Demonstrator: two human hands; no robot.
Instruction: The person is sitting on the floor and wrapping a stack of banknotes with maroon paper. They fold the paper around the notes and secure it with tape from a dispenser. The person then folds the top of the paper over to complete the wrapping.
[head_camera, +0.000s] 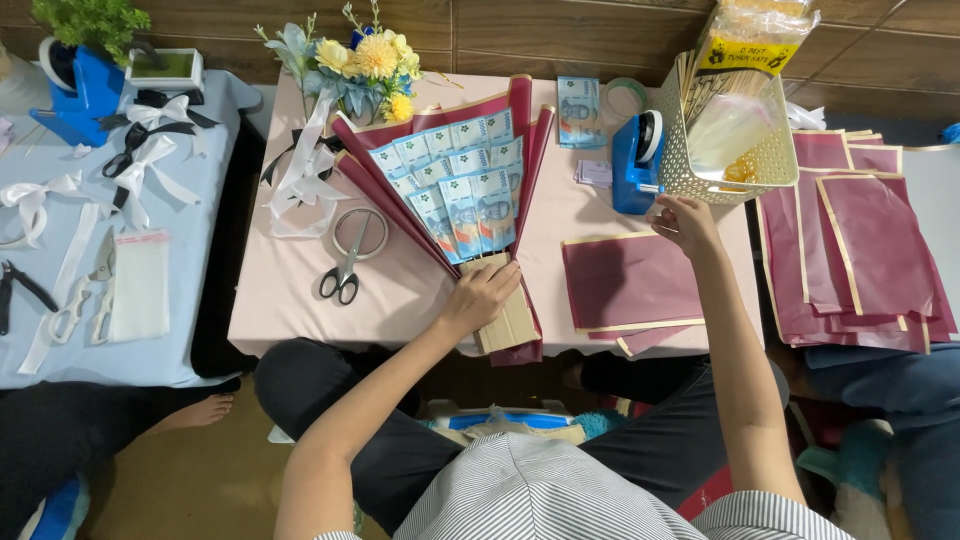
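A pink table (290, 290) carries a fan of banknotes (455, 190) in maroon paper at its middle. The left hand (480, 297) presses flat, fingers spread, on its cardboard base (508, 318) near the front edge. The right hand (685, 222), fingers loosely curled and holding nothing, touches the blue tape dispenser (635, 160) near the right edge.

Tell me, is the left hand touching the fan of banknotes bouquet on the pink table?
Touching. The head view shows the left hand pressed flat on the bouquet's brown cardboard base, fingers overlapping it with no gap.
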